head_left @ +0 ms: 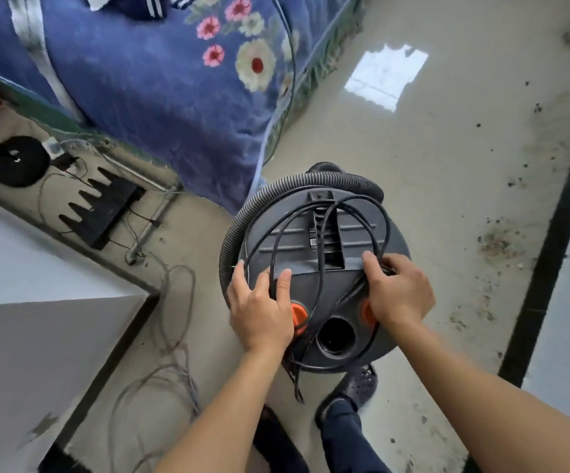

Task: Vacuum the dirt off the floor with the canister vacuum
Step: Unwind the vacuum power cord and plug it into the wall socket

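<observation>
While the canister vacuum (297, 249) is stood on the floor (413, 148) beside the bed (133, 97), its lid (397, 245) is draped with black cord (320, 288) loops and ringed by a ribbed hose (230, 240), the cord being gripped by the right hand (399, 291), the lid pressed by the flat-fingered left hand (259, 310), and dirt (496, 244) scattered rightward.

Orange latch (300, 314) half under left grip (259, 312), its twin (367, 310) mostly under right grip (397, 291), power cord (321, 268) loops partly hidden in right grip, label (312, 235) print too small to read, corrugated hose (239, 227) end hidden behind canister vacuum (338, 285) at 12 o'clock, floral blanket (140, 80) cut off at top edge
</observation>
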Demonstrator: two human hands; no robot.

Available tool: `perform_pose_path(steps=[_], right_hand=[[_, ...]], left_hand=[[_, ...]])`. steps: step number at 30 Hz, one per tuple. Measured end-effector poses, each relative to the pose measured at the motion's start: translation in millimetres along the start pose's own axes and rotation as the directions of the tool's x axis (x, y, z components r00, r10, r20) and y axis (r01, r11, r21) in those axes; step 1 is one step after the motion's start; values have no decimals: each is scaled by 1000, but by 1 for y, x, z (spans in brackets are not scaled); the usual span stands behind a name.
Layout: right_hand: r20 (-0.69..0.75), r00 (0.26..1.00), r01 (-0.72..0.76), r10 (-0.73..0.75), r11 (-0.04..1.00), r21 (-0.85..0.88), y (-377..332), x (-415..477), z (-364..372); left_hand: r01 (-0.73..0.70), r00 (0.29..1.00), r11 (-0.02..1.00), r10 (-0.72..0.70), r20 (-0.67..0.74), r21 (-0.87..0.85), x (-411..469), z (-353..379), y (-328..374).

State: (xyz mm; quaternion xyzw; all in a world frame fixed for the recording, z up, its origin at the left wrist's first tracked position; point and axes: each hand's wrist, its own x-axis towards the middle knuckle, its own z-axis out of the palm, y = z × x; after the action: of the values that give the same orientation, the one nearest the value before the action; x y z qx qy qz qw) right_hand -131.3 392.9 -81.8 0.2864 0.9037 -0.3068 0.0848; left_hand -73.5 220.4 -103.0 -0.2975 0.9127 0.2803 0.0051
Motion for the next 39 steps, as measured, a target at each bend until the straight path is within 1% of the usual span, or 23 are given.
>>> perform_pose_path(steps=[3,9,13,16,23,33,39], right_hand=[[-34,997,-63,65,997,52,-13,38,-2],[-80,981,-173,179,982,69,-39,121,-17],[-95,968,-224,231,971,86,-60,183,-31],[-117,964,-231,239,970,78,-79,234,-37],[-133,967,-207,216,975,80,-128,354,-48],[-202,930,-282,307,949,143,-205,529,-80],[-214,919,-297,331,939,176,-237,625,-96]], left_hand=[[-53,998,998,52,35,16,44,13,31],[-181,979,983,179,94,15,126,40,111],[-222,961,975,214,176,26,178,59,174],[-240,953,970,230,197,26,215,75,216],[-250,956,968,243,166,20,302,114,298],[-311,922,949,289,259,49,436,168,453],[-336,912,940,307,270,65,502,203,528]])
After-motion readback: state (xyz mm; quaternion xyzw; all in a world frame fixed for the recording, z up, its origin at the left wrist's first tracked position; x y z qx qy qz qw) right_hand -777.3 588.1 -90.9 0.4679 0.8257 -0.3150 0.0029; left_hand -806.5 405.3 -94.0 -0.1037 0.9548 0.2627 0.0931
